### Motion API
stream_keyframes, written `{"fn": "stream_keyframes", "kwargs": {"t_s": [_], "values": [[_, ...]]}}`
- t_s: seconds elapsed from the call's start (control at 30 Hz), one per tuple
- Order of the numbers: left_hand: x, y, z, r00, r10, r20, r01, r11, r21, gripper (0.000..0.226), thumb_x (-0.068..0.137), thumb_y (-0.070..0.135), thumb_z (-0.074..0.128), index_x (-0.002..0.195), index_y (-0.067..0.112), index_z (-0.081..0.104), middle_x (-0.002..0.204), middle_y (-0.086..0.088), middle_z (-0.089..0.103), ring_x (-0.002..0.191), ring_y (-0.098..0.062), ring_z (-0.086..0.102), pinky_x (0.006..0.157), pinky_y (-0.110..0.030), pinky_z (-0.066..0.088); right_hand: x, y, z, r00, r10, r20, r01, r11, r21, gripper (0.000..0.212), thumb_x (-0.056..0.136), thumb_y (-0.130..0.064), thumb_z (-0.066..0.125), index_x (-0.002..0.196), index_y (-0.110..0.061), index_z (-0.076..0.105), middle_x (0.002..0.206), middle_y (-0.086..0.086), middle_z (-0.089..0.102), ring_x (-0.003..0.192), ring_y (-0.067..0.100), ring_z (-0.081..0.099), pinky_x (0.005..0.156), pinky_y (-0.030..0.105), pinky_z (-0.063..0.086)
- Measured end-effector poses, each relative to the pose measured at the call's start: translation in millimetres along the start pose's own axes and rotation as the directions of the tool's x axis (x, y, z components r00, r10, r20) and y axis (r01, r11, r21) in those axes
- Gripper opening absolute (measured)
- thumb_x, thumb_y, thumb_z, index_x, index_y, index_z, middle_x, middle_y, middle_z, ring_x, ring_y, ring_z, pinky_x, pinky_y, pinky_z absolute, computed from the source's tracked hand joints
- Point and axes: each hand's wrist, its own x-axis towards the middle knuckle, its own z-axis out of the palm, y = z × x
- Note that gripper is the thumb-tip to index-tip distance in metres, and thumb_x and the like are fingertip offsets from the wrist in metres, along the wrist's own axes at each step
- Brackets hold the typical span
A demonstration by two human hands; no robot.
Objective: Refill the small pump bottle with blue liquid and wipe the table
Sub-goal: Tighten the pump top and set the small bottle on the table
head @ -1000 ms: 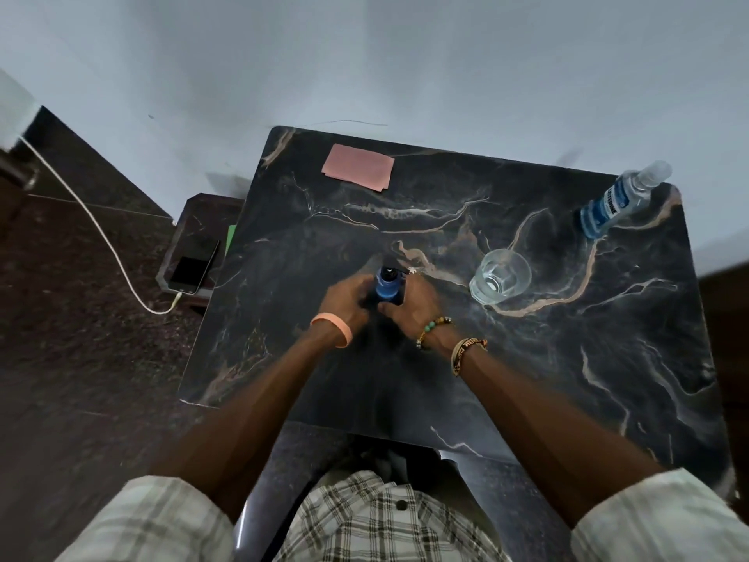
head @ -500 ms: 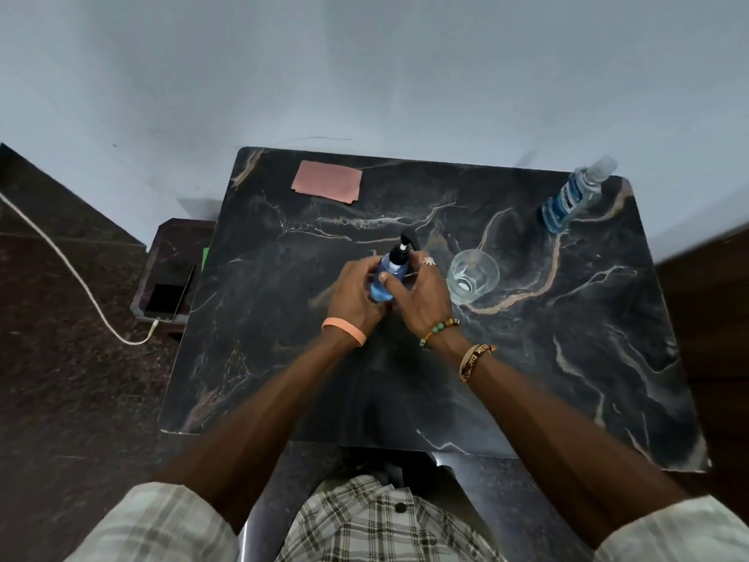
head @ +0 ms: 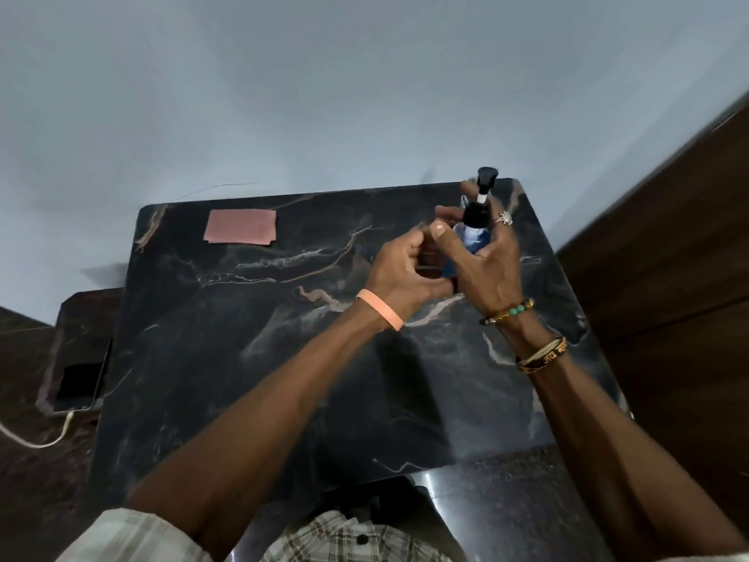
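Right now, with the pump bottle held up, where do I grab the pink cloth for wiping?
Pinch the near-right corner of the pink cloth from above. It lies flat on the table, so only an edge can lift, and that corner is nearest the left hand.

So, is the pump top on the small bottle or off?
On: the black pump top sits on the small bottle in the right hand. Tightness: cannot tell.

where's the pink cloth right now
In the head view, the pink cloth lies flat at the far-left corner of the marble table, near the wall, well left of the pump bottle.
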Motion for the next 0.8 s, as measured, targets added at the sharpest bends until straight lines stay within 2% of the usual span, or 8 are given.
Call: {"fn": "stream_keyframes", "kwargs": {"t_s": [0.17, 0.27, 0.37, 0.43, 0.53, 0.6, 0.73, 0.8], "values": [[-2.8, 7.0, 21.7, 0.992, -0.078, 0.097, 0.092, 0.985, -0.147, 0.058, 0.060, -0.009, 0.083, 0.112, 0.004, 0.061, 0.098, -0.012, 0.072, 0.090, -0.024, 0.070, 0.075, -0.035, 0.058, -8.2, -1.9, -26.3, 0.996, -0.063, -0.060, 0.067, 0.996, 0.057, 0.051, 0.087, -0.015, 0.063, 0.134, -0.009, 0.045, 0.107, 0.004, 0.071, 0.099, 0.022, 0.068, 0.085, 0.048, 0.056], [-2.5, 7.8, 23.1, 0.986, -0.084, 0.143, 0.098, 0.990, -0.096, 0.058, 0.062, -0.003, 0.085, 0.114, 0.006, 0.060, 0.104, -0.013, 0.071, 0.098, -0.024, 0.069, 0.085, -0.042, 0.057, -12.0, -2.9, -30.5, 0.989, -0.062, -0.135, 0.070, 0.996, 0.052, 0.047, 0.093, -0.021, 0.061, 0.135, -0.009, 0.044, 0.105, 0.010, 0.069, 0.097, 0.026, 0.068, 0.084, 0.051, 0.055], [-3.7, 6.4, 27.3, 0.982, -0.064, 0.175, 0.054, 0.996, 0.065, 0.066, 0.059, 0.009, 0.089, 0.115, 0.018, 0.057, 0.109, 0.002, 0.067, 0.100, -0.008, 0.065, 0.084, -0.029, 0.057, -14.2, -7.7, -28.7, 0.975, -0.029, -0.221, 0.045, 0.997, 0.065, 0.062, 0.090, -0.033, 0.064, 0.140, -0.007, 0.037, 0.114, 0.012, 0.062, 0.103, 0.020, 0.064, 0.088, 0.036, 0.055], [-5.6, 5.6, 30.2, 0.985, -0.075, 0.157, 0.066, 0.996, 0.060, 0.068, 0.058, 0.010, 0.090, 0.117, 0.021, 0.057, 0.106, 0.001, 0.068, 0.097, -0.011, 0.067, 0.079, -0.034, 0.059, -15.4, -12.0, -27.1, 0.972, -0.046, -0.231, 0.058, 0.997, 0.045, 0.077, 0.086, -0.035, 0.070, 0.145, -0.009, 0.030, 0.118, 0.008, 0.060, 0.103, 0.011, 0.063, 0.086, 0.022, 0.052], [-6.1, 7.5, 30.1, 0.982, -0.044, 0.182, 0.052, 0.998, -0.037, 0.067, 0.058, 0.005, 0.088, 0.113, 0.035, 0.062, 0.105, -0.002, 0.071, 0.096, -0.019, 0.069, 0.077, -0.039, 0.059, -16.1, -15.2, -33.2, 0.975, -0.119, -0.189, 0.127, 0.991, 0.033, 0.095, 0.081, -0.032, 0.076, 0.152, -0.015, 0.015, 0.124, 0.017, 0.058, 0.104, 0.014, 0.065, 0.086, 0.020, 0.051], [-6.4, 10.8, 29.0, 0.972, -0.024, 0.236, 0.047, 0.995, -0.091, 0.068, 0.058, 0.000, 0.087, 0.109, 0.038, 0.064, 0.106, -0.001, 0.071, 0.097, -0.021, 0.069, 0.076, -0.036, 0.059, -15.2, -17.5, -38.6, 0.976, -0.158, -0.151, 0.163, 0.987, 0.017, 0.098, 0.081, -0.027, 0.077, 0.153, -0.018, 0.010, 0.122, 0.015, 0.060, 0.100, 0.016, 0.067, 0.084, 0.023, 0.054], [-6.7, 10.4, 31.9, 0.967, -0.049, 0.251, 0.079, 0.991, -0.110, 0.058, 0.059, 0.000, 0.087, 0.109, 0.017, 0.066, 0.102, -0.004, 0.073, 0.095, -0.022, 0.070, 0.076, -0.035, 0.058, -11.9, -22.6, -41.3, 0.947, -0.252, -0.202, 0.244, 0.968, -0.061, 0.090, 0.083, -0.012, 0.075, 0.151, -0.018, 0.017, 0.124, -0.008, 0.060, 0.097, 0.014, 0.066, 0.084, 0.035, 0.057], [-6.6, 6.7, 28.5, 0.971, -0.061, 0.230, 0.079, 0.995, -0.068, 0.057, 0.058, 0.006, 0.089, 0.108, 0.018, 0.066, 0.101, -0.001, 0.073, 0.096, -0.019, 0.070, 0.078, -0.032, 0.058, -8.0, -25.6, -41.3, 0.938, -0.241, -0.250, 0.243, 0.970, -0.023, 0.092, 0.085, -0.014, 0.074, 0.152, -0.019, 0.011, 0.126, 0.009, 0.057, 0.086, 0.031, 0.066, 0.074, 0.043, 0.058]]}}
